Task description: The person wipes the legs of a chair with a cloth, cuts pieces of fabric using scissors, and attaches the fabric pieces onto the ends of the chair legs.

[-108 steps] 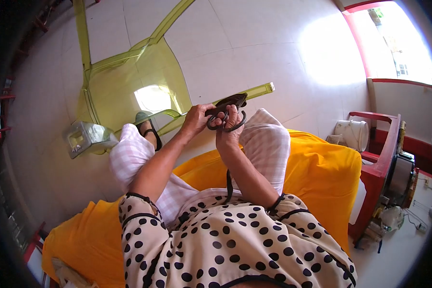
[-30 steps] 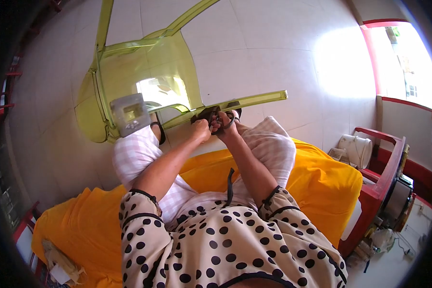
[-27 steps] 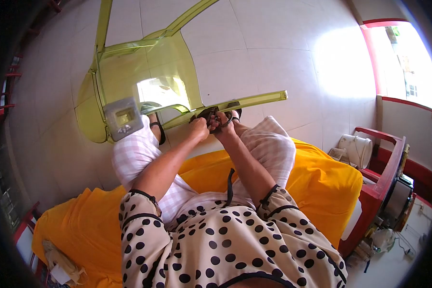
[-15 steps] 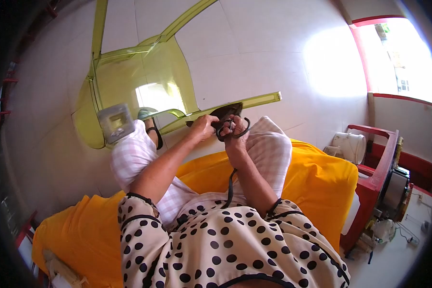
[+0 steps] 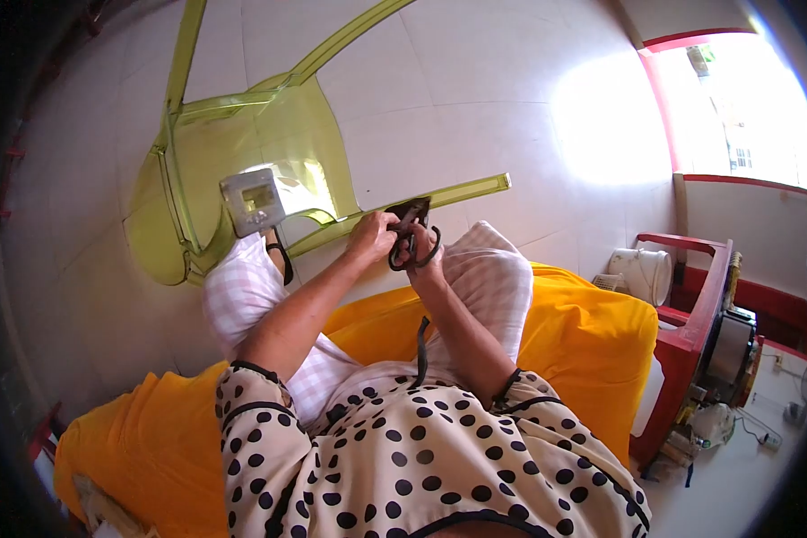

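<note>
My right hand (image 5: 424,254) is closed around a pair of scissors (image 5: 402,261) with black loop handles, its fingers in the loops. My left hand (image 5: 372,235) is closed beside it, its fingertips pinched near the scissors' blades. Whatever it pinches is too small and dark to make out. A dark brown piece (image 5: 414,210) shows just beyond both hands; I cannot tell its kind. Both hands are in front of my knees, over checked trousers (image 5: 484,269). A dark strap (image 5: 422,345) hangs by my right forearm.
A clear yellow-green plastic chair (image 5: 332,134) lies on the tiled floor ahead. Over my left knee is a grey square object (image 5: 252,202) with a window-like middle. Orange cloth (image 5: 592,327) covers my seat. To the right are a white bucket (image 5: 641,273) and a red wooden frame (image 5: 695,332).
Both hands and the scissors have shifted slightly left in view, and the hands are closer together. The grey square object appears further right and higher. The whole view has turned a little.
</note>
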Demonstrator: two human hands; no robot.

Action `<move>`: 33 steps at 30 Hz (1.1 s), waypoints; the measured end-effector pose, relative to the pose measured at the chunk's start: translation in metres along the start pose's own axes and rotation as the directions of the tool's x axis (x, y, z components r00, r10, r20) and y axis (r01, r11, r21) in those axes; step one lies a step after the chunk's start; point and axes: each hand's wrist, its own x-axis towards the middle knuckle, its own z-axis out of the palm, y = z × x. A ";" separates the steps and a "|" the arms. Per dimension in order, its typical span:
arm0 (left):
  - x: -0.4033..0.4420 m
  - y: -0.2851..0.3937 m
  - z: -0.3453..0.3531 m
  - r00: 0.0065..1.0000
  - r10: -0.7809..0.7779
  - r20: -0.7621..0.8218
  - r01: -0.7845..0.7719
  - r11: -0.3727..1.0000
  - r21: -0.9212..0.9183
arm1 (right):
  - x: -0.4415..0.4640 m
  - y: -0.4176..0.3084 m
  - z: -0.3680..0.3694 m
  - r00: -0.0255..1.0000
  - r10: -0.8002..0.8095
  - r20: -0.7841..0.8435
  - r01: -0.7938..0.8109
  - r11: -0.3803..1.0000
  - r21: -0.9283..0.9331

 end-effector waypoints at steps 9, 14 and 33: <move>0.002 0.013 -0.016 0.994 -0.050 0.099 0.066 0.983 -0.169 | -0.025 -0.026 0.029 0.985 -0.126 -0.117 0.148 0.967 0.205; 0.003 0.021 -0.015 0.994 0.074 0.079 -0.045 0.947 -0.319 | -0.041 -0.044 0.035 0.953 -0.242 -0.180 0.272 0.948 0.164; 0.002 0.027 -0.002 0.964 0.251 0.082 -0.220 0.935 -0.276 | -0.024 -0.059 0.024 0.904 -0.420 -0.083 0.428 0.884 0.189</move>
